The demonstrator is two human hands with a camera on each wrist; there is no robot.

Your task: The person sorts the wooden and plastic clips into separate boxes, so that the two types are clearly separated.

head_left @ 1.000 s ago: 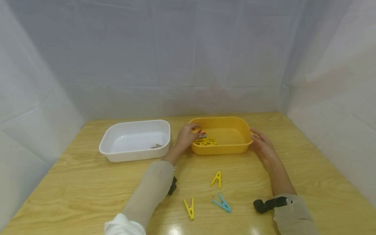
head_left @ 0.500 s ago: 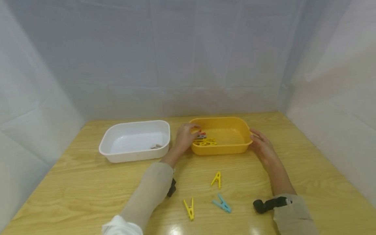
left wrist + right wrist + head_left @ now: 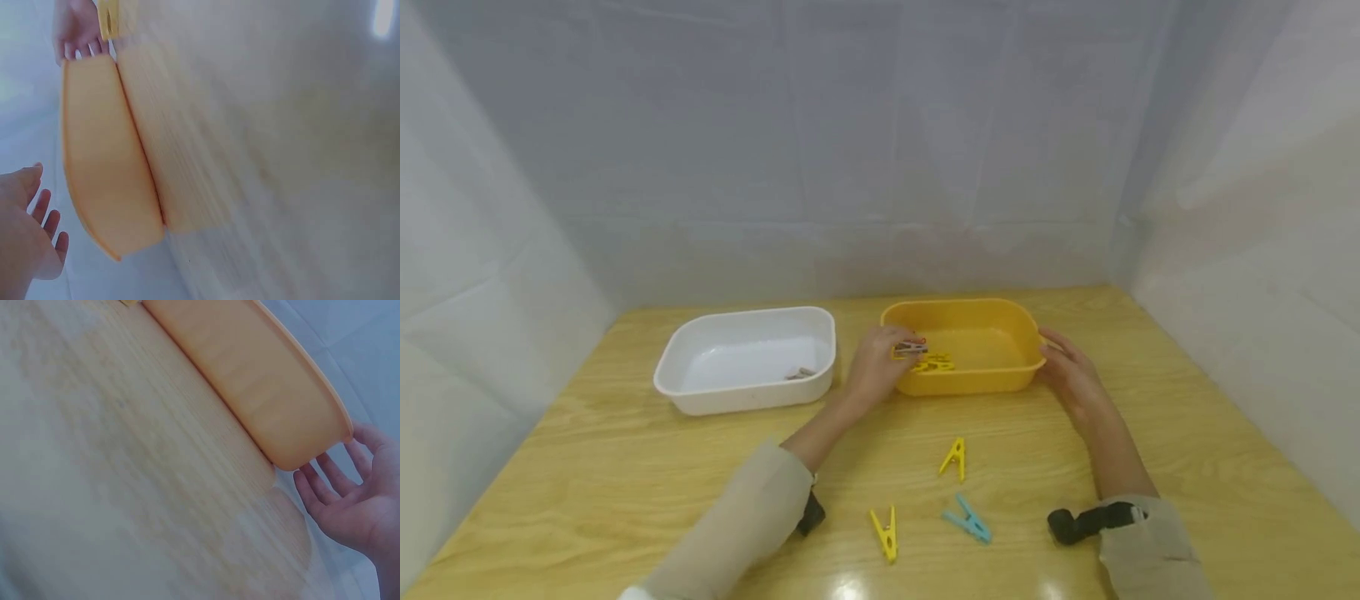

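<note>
Nearest on the wooden table lie three clothes pegs: two yellow ones and one light blue one, all apart from each other. Beyond them stand two tubs side by side, a white tub on the left and a yellow tub on the right.

The left hand is at the yellow tub's left end, and its fingers pinch a grey peg just above the rim; the peg looks small and slim, pointing right. Several more yellow pegs lie in a heap inside this tub, too bunched to count.

The right hand rests with relaxed, spread fingers against the tub's right end.

One small greyish piece lies in the white tub.
</note>
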